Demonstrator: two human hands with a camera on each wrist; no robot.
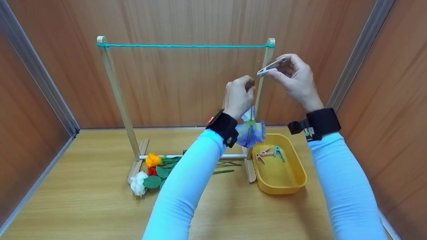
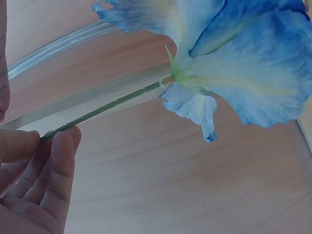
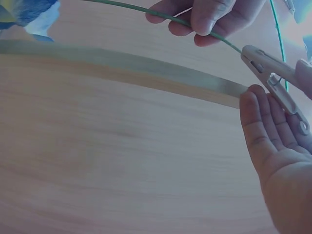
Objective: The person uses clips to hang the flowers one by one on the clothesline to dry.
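Observation:
A blue artificial flower [image 2: 253,63] hangs head down, its green stem [image 2: 105,108] pinched between the thumb and fingers of my left hand [image 1: 239,96]. Higher up, my right hand [image 1: 297,78] holds a pale clothespin [image 1: 271,66] by its legs. In the right wrist view the clothespin's [image 3: 273,80] tip meets the stem's end; whether it bites on it I cannot tell. Both hands are beside the right post [image 1: 264,70] of a wooden stand, below the level of the turquoise cord [image 1: 188,46] strung between its posts.
On the table lie an orange flower [image 1: 153,160], a red flower [image 1: 152,171] and a white flower [image 1: 138,183], partly behind my left sleeve. A yellow bin [image 1: 280,190] with several clothespins [image 1: 277,153] stands right of the stand. The left post [image 1: 119,98] rises at the other end.

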